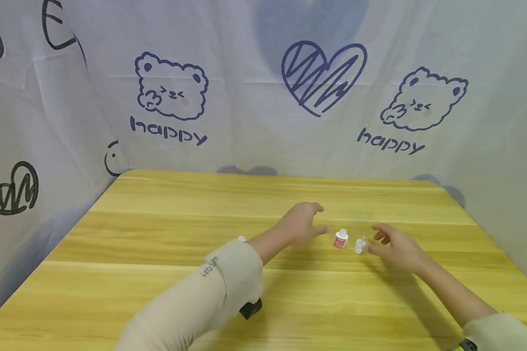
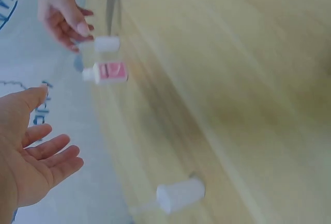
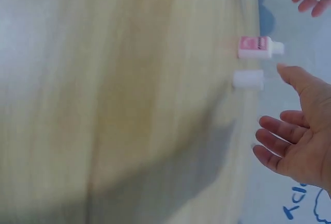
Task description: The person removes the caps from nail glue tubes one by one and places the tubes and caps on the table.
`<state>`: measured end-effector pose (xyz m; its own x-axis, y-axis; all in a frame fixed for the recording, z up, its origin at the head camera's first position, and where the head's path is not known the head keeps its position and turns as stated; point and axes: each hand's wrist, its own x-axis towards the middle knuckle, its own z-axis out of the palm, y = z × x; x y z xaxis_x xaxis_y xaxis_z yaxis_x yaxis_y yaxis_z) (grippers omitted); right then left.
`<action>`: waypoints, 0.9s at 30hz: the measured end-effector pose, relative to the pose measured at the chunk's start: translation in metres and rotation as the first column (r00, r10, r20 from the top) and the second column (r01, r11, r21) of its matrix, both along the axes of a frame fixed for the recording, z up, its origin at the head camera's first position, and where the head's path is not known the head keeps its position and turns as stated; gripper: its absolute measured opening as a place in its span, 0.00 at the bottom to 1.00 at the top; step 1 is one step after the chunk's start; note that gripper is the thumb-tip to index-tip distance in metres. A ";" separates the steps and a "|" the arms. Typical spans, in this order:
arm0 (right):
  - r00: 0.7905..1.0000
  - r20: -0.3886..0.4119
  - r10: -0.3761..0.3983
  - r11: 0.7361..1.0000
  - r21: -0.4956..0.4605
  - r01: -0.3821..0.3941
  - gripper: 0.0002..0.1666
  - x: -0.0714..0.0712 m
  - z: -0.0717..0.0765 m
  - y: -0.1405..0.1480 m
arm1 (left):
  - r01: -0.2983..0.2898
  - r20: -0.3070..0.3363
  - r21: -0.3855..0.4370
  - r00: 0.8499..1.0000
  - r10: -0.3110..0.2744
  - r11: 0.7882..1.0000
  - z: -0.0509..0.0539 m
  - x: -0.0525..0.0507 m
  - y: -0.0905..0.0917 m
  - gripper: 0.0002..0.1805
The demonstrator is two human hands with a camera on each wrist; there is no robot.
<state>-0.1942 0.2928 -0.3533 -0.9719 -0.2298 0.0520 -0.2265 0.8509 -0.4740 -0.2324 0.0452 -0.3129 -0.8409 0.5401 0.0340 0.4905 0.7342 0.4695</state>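
A small white bottle with a pink-red label stands upright on the table between the two hands. Just right of it is a small white cylindrical container, with a thin pale tip on top. My left hand hovers left of the labelled bottle, fingers spread and nothing held, as the left wrist view also shows. Beside the white container is my right hand, its thumb close to it and its fingers loosely bent; in the right wrist view that hand holds nothing. Whether the thumb touches the container I cannot tell.
Another white cylindrical container stands apart on the table, mostly hidden behind the left sleeve in the head view. The wood-grain table reaches back to a white cloth with drawings.
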 end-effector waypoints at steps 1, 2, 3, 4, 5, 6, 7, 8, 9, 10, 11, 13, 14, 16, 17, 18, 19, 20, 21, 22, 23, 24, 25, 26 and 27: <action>1.000 -0.002 0.004 1.000 0.013 -0.004 0.40 0.000 0.003 0.002 | -0.007 -0.004 0.001 1.000 0.007 1.000 0.002 -0.001 -0.004 0.30; 1.000 -0.009 0.009 1.000 0.027 -0.008 0.41 0.000 0.006 0.003 | -0.012 -0.009 0.005 1.000 0.012 1.000 0.005 -0.002 -0.008 0.30; 1.000 -0.017 0.014 0.999 0.036 -0.013 0.41 0.000 0.009 0.005 | -0.020 -0.010 0.014 1.000 0.020 1.000 0.006 -0.004 -0.013 0.30; 0.999 -0.027 0.019 0.999 0.043 -0.018 0.41 -0.001 0.011 0.006 | -0.029 -0.011 0.024 1.000 0.029 0.999 0.008 -0.005 -0.018 0.30; 0.999 -0.038 0.024 0.999 0.046 -0.022 0.41 -0.001 0.013 0.007 | -0.041 -0.011 0.032 0.999 0.042 0.999 0.010 -0.007 -0.023 0.30; 0.998 -0.047 0.032 0.999 0.046 -0.029 0.41 -0.001 0.015 0.008 | -0.054 -0.008 0.044 0.998 0.055 0.998 0.011 -0.008 -0.029 0.31; 0.998 -0.057 0.040 0.998 0.047 -0.037 0.42 -0.001 0.016 0.009 | -0.065 -0.015 0.054 0.998 0.066 0.996 0.011 -0.010 -0.035 0.31; 0.997 -0.066 0.048 0.998 0.050 -0.045 0.42 -0.002 0.017 0.010 | -0.077 -0.019 0.065 0.997 0.078 0.995 0.012 -0.011 -0.041 0.31; 0.996 -0.075 0.056 0.997 0.054 -0.052 0.43 -0.002 0.018 0.011 | -0.090 -0.025 0.076 0.995 0.092 0.993 0.012 -0.012 -0.047 0.31; 0.995 -0.084 0.060 0.997 0.063 -0.055 0.44 -0.002 0.019 0.012 | -0.103 -0.030 0.084 0.994 0.106 0.991 0.012 -0.013 -0.053 0.31; 0.993 -0.096 0.065 0.996 0.074 -0.058 0.44 -0.003 0.020 0.012 | -0.117 -0.038 0.090 0.992 0.120 0.989 0.012 -0.014 -0.058 0.32; 0.989 -0.127 0.071 0.992 0.110 -0.057 0.46 -0.005 0.021 0.013 | -0.141 -0.055 0.108 0.988 0.147 0.984 0.011 -0.016 -0.069 0.32; 0.987 -0.143 0.069 0.990 0.130 -0.051 0.47 -0.006 0.021 0.013 | -0.155 -0.060 0.119 0.985 0.163 0.981 0.011 -0.016 -0.075 0.32; 0.983 -0.173 0.061 0.984 0.176 -0.030 0.48 -0.008 0.023 0.012 | -0.180 -0.078 0.143 0.978 0.192 0.973 0.011 -0.017 -0.085 0.32; 0.980 -0.187 0.060 0.981 0.195 -0.023 0.49 -0.009 0.023 0.011 | -0.189 -0.090 0.154 0.975 0.205 0.970 0.011 -0.017 -0.090 0.32; 0.978 -0.201 0.061 0.977 0.215 -0.017 0.50 -0.009 0.024 0.011 | -0.195 -0.106 0.163 0.971 0.214 0.967 0.011 -0.016 -0.095 0.32; 0.976 -0.211 0.061 0.972 0.233 -0.010 0.51 -0.010 0.025 0.010 | -0.199 -0.127 0.165 0.967 0.221 0.966 0.011 -0.016 -0.101 0.32; 0.973 -0.222 0.062 0.968 0.250 -0.005 0.52 -0.010 0.025 0.010 | -0.202 -0.145 0.166 0.963 0.227 0.965 0.011 -0.016 -0.105 0.32; 0.972 -0.228 0.065 0.964 0.266 -0.002 0.53 -0.010 0.025 0.009 | -0.202 -0.166 0.163 0.959 0.229 0.966 0.010 -0.016 -0.110 0.32; 0.969 -0.236 0.069 0.960 0.281 0.000 0.53 -0.011 0.025 0.009 | -0.200 -0.190 0.157 0.955 0.228 0.967 0.009 -0.015 -0.114 0.33; 0.968 -0.242 0.070 0.956 0.293 0.004 0.54 -0.011 0.024 0.009 | -0.198 -0.212 0.149 0.951 0.227 0.969 0.008 -0.015 -0.119 0.33; 0.966 -0.247 0.070 0.953 0.303 0.008 0.55 -0.012 0.024 0.008 | -0.197 -0.232 0.141 0.946 0.226 0.970 0.007 -0.014 -0.123 0.34; 0.966 -0.250 0.068 0.950 0.311 0.013 0.56 -0.012 0.023 0.008 | -0.199 -0.249 0.130 0.942 0.226 0.971 0.005 -0.014 -0.126 0.34; 0.966 -0.250 0.064 0.949 0.316 0.019 0.56 -0.012 0.023 0.007 | -0.202 -0.264 0.117 0.937 0.226 0.972 0.004 -0.014 -0.130 0.35; 0.966 -0.253 0.062 0.947 0.321 0.024 0.57 -0.013 0.022 0.007 | -0.204 -0.282 0.106 0.932 0.226 0.973 0.003 -0.013 -0.133 0.35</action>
